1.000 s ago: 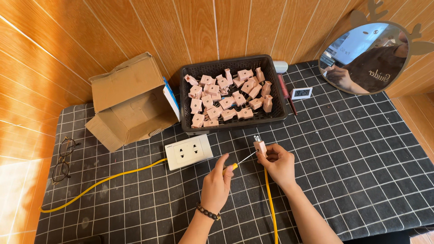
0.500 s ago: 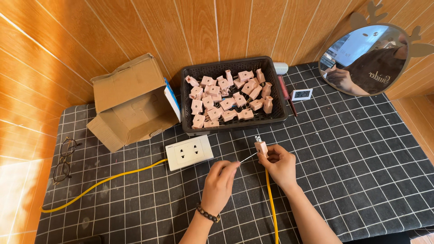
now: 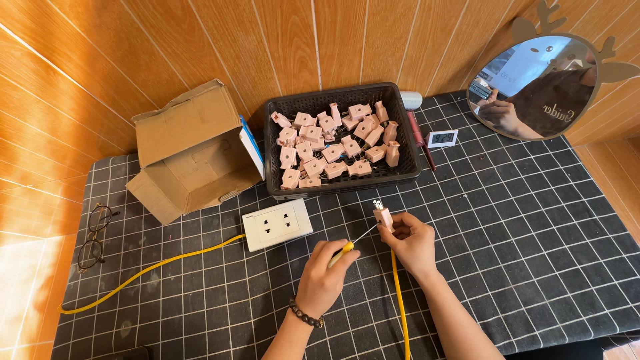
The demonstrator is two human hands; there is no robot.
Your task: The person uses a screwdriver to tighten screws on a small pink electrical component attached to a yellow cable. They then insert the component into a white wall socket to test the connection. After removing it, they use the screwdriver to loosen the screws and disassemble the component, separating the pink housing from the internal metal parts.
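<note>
My right hand (image 3: 410, 243) pinches a small pink plug (image 3: 383, 216) with its metal prongs pointing up; a yellow cable (image 3: 399, 300) runs from it down toward me. My left hand (image 3: 323, 280) grips a yellow-handled screwdriver (image 3: 348, 245), whose thin shaft reaches the side of the plug. Just left of the hands lies a white double socket block (image 3: 277, 224) with its own yellow cable (image 3: 150, 270) trailing off to the left. Behind the hands stands a black plastic basket (image 3: 408, 147) filled with several more pink plugs (image 3: 333, 150).
An open cardboard box (image 3: 190, 150) lies on its side at the back left. Glasses (image 3: 92, 235) rest near the table's left edge. A red tool (image 3: 421, 137), a small white display (image 3: 441, 138) and a round mirror (image 3: 537, 87) sit at the back right. A black checked cloth (image 3: 533, 220) covers the table.
The screwdriver tip has stayed at the plug while both hands shifted slightly. Nothing else on the table has moved.
</note>
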